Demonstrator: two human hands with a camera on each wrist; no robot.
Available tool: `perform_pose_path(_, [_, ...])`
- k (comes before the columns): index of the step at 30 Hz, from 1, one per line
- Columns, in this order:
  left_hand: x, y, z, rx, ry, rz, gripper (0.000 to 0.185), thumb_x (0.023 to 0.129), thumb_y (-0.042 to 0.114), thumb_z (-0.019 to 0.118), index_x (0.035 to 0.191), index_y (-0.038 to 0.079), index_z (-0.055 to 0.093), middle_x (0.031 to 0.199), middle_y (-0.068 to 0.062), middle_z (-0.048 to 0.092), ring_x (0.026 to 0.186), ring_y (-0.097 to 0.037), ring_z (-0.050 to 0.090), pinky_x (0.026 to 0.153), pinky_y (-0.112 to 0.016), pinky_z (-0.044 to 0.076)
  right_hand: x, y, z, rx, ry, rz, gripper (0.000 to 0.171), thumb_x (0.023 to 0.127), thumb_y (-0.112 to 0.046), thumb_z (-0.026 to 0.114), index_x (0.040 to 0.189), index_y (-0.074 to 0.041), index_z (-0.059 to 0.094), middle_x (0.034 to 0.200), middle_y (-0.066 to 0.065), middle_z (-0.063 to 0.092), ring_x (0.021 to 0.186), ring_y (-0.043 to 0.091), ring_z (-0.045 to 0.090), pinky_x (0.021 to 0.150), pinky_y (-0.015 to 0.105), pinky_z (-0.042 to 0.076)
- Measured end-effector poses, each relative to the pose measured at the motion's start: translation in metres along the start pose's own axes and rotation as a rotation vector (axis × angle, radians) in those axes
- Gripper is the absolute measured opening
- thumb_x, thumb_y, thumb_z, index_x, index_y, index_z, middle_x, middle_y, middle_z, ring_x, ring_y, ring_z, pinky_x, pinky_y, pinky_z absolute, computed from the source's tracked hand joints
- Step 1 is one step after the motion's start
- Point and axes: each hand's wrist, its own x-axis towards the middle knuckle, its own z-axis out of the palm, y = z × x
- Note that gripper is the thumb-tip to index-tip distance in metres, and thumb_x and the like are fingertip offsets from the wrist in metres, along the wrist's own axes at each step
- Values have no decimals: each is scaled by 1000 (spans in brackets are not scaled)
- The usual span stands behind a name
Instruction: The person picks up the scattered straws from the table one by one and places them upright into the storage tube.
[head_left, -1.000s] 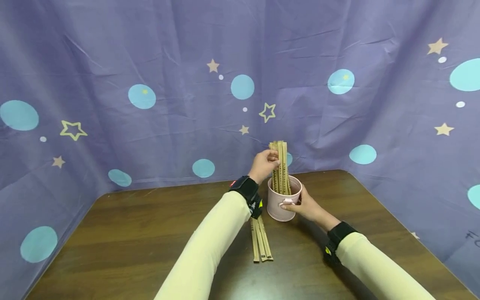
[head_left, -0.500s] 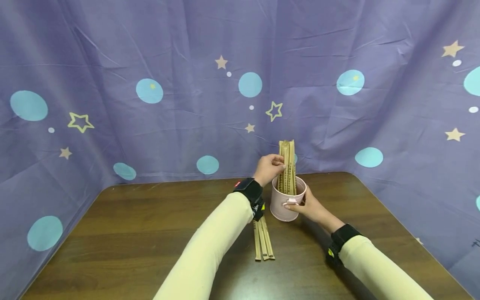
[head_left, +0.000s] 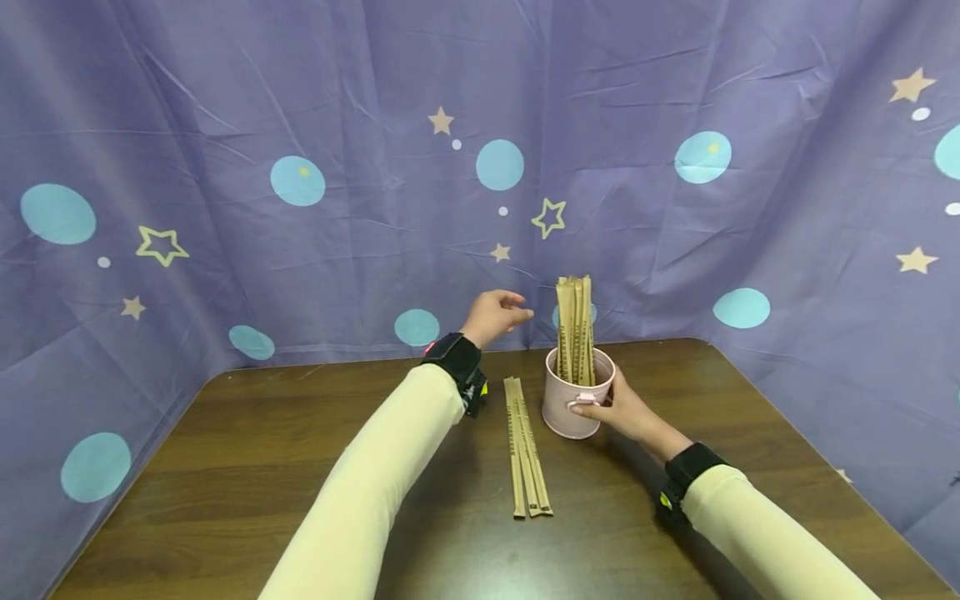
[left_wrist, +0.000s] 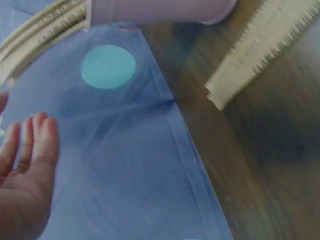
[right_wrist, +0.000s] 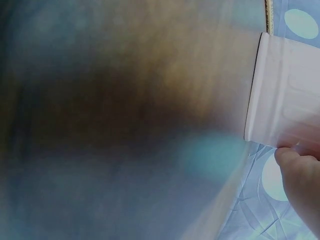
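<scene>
Nearest the camera, a small bunch of flat tan paper-wrapped sticks (head_left: 527, 446) lies on the dark wooden table (head_left: 225, 467), long axis running away from the person. A bit further back, the right hand (head_left: 622, 410) grips the pink cup (head_left: 576, 407) by its side, fingers curled around it. The cup stands upright near the table's back edge, packed with more wrapped sticks (head_left: 574, 329) pointing straight up. Furthest out, the left hand (head_left: 495, 315) hovers in the air left of those, fingers relaxed and loose, holding nothing, against the purple starry cloth (head_left: 337, 125).
</scene>
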Motion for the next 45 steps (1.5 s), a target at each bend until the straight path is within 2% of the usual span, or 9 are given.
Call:
perform_pose_path(4, [0,-19,-1,46,-21,-97,39,91,17,76,126,0,70,112,-17,77,95,-24,76,78,-28,63,0,1,0,-16,9,-4,99,87,-11,81,157,4,13,152,32,41,138,42,47,96,6,39])
perform_pose_path(11, [58,-128,44,-44,-74,-252,25,73,5,84,96,-1,75,77,-9,73,54,-16,69,50,-27,59,-1,2,0,-3,8,-7,98,87,-9,81,157,5,13,151,32,41,138,42,47,96,6,38])
perform_pose_path(17, [-5,-77,39,85,-40,-421,6,79,-3,76,83,-2,73,61,-4,67,42,-8,54,48,-21,54,0,1,0,-2,9,-5,98,87,-10,81,157,4,14,152,32,41,139,42,46,97,7,38])
perform_pose_path(21, [-23,-72,42,209,-9,-426,7,79,-1,77,76,-2,71,40,6,49,37,-6,48,42,-16,46,2,2,0,7,2,-12,98,87,-9,80,157,4,14,151,32,41,138,42,47,96,6,38])
perform_pose_path(33, [20,-155,79,354,-5,-346,16,56,2,87,62,4,72,55,-6,66,51,-20,65,49,-29,55,4,-2,0,28,-8,-26,101,86,-8,80,159,3,11,152,32,39,138,42,45,96,7,39])
perform_pose_path(36, [19,-150,81,391,9,-372,13,62,2,85,69,2,74,65,-9,72,60,-23,69,54,-30,58,4,-3,0,26,-8,-13,101,87,-9,81,159,2,10,153,31,38,139,42,45,104,18,43])
perform_pose_path(41, [54,-203,113,520,119,-292,18,61,12,82,75,4,73,81,-13,74,73,-26,69,59,-31,57,4,-3,-2,7,4,0,99,87,-11,80,157,3,12,152,31,38,139,42,45,114,40,43])
perform_pose_path(43, [60,-212,122,551,180,-288,23,59,15,82,77,5,73,85,-14,75,78,-28,71,61,-32,58,4,-2,-2,10,7,-8,98,87,-9,80,157,4,13,152,32,39,139,42,45,112,32,44])
perform_pose_path(45, [50,-191,115,529,136,-340,28,63,14,86,87,3,76,96,-17,77,91,-30,75,71,-35,62,3,-1,-2,4,10,-17,97,87,-9,80,156,5,13,151,32,40,138,42,46,106,20,43])
